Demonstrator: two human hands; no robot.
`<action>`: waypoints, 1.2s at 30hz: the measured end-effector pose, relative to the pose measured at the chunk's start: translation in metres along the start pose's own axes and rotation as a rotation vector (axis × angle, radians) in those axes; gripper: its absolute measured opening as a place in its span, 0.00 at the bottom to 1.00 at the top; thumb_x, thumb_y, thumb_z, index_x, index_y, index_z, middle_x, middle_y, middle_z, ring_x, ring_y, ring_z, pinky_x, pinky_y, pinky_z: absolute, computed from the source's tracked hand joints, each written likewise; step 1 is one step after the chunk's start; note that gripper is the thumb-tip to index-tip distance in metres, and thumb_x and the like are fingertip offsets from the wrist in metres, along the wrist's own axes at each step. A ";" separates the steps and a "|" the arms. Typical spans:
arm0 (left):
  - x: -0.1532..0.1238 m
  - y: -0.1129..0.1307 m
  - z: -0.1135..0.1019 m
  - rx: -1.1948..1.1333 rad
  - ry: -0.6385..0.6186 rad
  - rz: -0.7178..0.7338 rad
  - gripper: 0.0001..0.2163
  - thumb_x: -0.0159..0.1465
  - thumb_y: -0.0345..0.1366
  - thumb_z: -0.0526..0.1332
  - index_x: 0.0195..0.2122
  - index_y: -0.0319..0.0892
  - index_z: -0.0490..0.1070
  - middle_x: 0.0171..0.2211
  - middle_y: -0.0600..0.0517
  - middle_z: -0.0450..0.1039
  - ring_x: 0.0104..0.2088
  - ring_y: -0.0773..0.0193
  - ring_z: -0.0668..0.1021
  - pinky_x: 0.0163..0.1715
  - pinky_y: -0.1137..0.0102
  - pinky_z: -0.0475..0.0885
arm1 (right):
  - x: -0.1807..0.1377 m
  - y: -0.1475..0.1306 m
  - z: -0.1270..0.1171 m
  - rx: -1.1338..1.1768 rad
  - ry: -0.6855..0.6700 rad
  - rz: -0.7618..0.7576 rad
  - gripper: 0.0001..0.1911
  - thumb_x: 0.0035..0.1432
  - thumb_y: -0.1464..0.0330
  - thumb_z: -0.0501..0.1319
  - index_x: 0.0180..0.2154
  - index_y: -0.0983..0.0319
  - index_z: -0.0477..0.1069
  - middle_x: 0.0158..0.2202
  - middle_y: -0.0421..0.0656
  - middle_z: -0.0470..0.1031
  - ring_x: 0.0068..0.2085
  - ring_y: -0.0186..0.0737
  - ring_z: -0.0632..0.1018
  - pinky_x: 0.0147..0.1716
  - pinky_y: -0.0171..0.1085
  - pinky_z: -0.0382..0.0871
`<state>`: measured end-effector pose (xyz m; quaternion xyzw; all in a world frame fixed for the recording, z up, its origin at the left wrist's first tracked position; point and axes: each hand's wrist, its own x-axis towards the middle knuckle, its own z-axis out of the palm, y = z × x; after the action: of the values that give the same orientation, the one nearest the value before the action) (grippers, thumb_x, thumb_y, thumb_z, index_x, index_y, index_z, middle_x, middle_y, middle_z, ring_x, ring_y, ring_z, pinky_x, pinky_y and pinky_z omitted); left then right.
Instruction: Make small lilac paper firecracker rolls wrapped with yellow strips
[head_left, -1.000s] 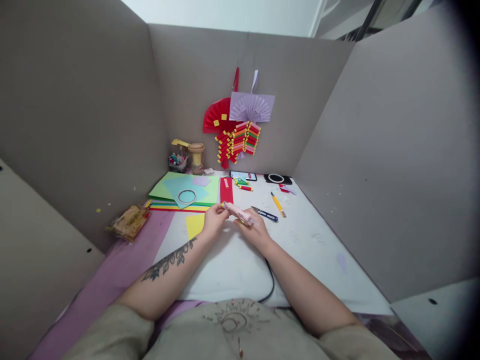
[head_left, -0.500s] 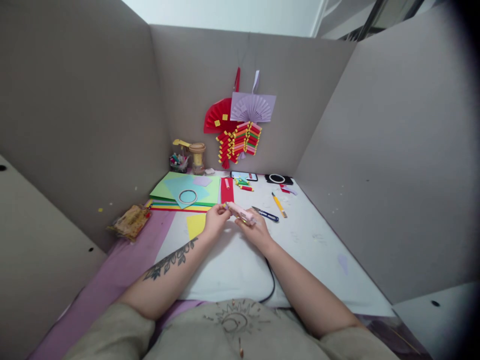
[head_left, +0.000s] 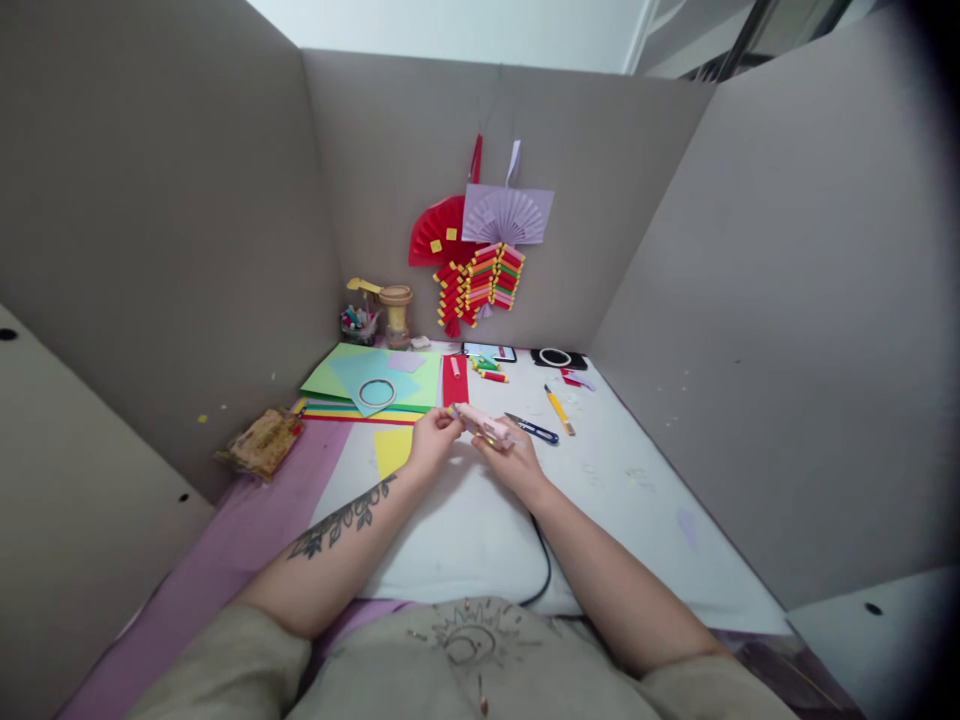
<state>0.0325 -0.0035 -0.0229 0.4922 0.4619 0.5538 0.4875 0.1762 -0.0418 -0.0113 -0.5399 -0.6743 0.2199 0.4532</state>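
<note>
In the middle of the table, my right hand (head_left: 512, 458) is wrapped round a pale pink glue gun (head_left: 484, 424), whose nozzle points left. My left hand (head_left: 436, 436) pinches a small roll with a yellow end (head_left: 451, 411), right at the nozzle; most of it is hidden by the fingers. A black cord (head_left: 544, 570) runs across the table below my right wrist. Just right of the gun lie dark blue thread snips (head_left: 534, 430). A yellow paper square (head_left: 391, 452) lies beside my left hand, partly under the forearm.
Coloured paper sheets (head_left: 330, 378) with a tape ring (head_left: 376, 393) lie left. Behind the hands are a red strip (head_left: 454, 390), small rolls (head_left: 491, 377) and a phone (head_left: 489, 352). A yellow cutter (head_left: 559, 410) lies right. Paper fans (head_left: 507, 215) hang on the back panel.
Both hands stay nearly still, with the nozzle at the small roll. The glue gun has tilted very slightly.
</note>
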 end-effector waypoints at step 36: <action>0.009 0.007 -0.012 -0.132 0.065 0.003 0.08 0.46 0.34 0.63 0.28 0.38 0.71 0.24 0.52 0.74 0.25 0.67 0.73 0.27 0.74 0.66 | 0.001 0.005 0.000 -0.009 0.049 -0.002 0.08 0.48 0.64 0.59 0.31 0.60 0.71 0.29 0.40 0.70 0.32 0.39 0.73 0.33 0.37 0.65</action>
<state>0.0198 0.0046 -0.0158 0.4415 0.4394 0.5993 0.5028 0.1789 -0.0397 -0.0149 -0.5467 -0.6644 0.2033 0.4673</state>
